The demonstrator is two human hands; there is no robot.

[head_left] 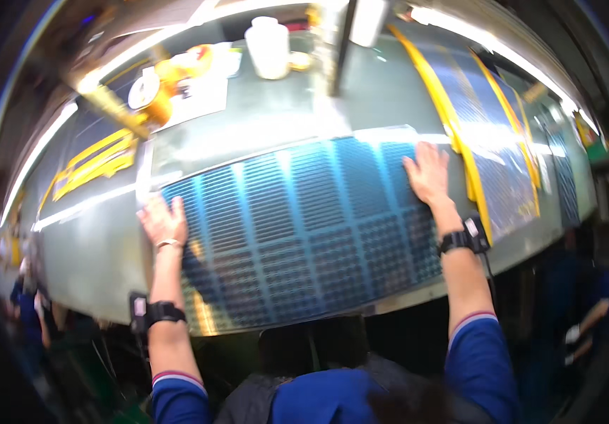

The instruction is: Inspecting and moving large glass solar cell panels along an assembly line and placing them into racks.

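A large glossy blue sheet with a grid of lighter stripes and dark ridged cells lies flat in front of me, its near edge at the table's front. At its far left corner rests my left hand, fingers spread and flat. My right hand lies on the sheet's far right corner, fingers stretched forward and thumb apart. Neither hand grips anything. Black straps with small boxes sit on both forearms.
The grey worktable carries a white plastic bottle and an orange tape roll at the back. Yellow strips lie at left. A yellow-edged blue panel lies at right. A dark post stands at the back. People are at both sides.
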